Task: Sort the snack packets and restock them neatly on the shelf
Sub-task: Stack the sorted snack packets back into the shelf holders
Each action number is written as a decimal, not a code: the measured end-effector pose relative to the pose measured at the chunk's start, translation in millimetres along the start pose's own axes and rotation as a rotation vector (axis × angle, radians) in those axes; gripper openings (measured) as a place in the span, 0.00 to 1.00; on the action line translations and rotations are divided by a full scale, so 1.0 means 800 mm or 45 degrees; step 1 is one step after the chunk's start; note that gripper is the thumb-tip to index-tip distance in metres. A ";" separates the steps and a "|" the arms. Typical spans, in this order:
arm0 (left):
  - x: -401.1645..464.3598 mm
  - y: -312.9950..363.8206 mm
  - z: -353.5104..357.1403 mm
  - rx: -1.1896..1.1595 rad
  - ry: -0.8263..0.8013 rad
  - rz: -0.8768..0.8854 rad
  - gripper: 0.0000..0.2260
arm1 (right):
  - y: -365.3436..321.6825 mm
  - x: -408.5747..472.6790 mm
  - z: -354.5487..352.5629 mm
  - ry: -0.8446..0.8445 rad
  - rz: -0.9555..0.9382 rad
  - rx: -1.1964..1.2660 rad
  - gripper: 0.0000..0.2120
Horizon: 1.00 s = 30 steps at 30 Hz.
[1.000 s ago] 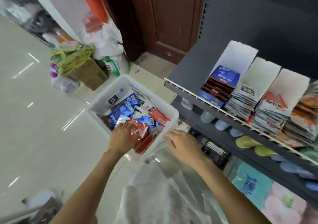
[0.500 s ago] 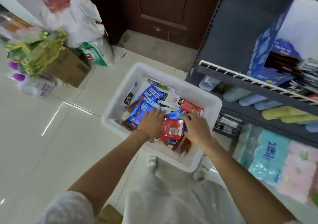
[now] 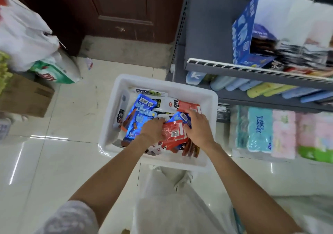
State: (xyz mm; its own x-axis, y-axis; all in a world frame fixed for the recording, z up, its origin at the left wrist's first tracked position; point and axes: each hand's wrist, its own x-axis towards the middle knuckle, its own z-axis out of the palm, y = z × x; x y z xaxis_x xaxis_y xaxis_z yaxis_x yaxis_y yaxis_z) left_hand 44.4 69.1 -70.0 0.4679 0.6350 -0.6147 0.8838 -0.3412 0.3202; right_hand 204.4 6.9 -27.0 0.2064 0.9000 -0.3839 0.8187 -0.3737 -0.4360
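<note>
Left hand (image 3: 153, 131) and right hand (image 3: 198, 127) both down in the white plastic tub (image 3: 212, 107), fingers curled on either side of a stack of glossy red foil snack packets (image 3: 173, 134), gripping it between them. Sorting looks early: tub holds a jumble of shiny blue packets (image 3: 140, 115) and white ones, all unshelved. Beyond, right, the grey metal shelf (image 3: 252, 73) carries a blue cardboard display box (image 3: 243, 35), partly stocked.
</note>
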 end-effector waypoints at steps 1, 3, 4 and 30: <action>0.001 0.003 0.004 0.067 -0.002 0.008 0.26 | 0.002 -0.004 0.001 -0.019 0.023 0.011 0.24; -0.001 0.009 0.012 0.146 -0.023 0.004 0.26 | 0.008 -0.012 0.006 -0.043 0.047 -0.009 0.23; -0.003 0.011 0.015 0.153 -0.013 -0.001 0.25 | 0.009 -0.017 0.008 -0.050 0.051 -0.029 0.23; -0.131 0.189 -0.087 -1.863 0.131 -0.038 0.18 | 0.093 -0.062 -0.158 0.638 -1.206 -0.285 0.30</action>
State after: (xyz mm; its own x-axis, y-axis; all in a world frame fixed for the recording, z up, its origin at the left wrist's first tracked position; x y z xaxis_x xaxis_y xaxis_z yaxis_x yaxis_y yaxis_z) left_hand 129.4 -0.6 92.8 0.3927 0.6958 -0.6014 0.0821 0.6248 0.7765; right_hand 323.3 -37.4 62.7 -0.4054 0.8090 0.4258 0.8288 0.5217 -0.2022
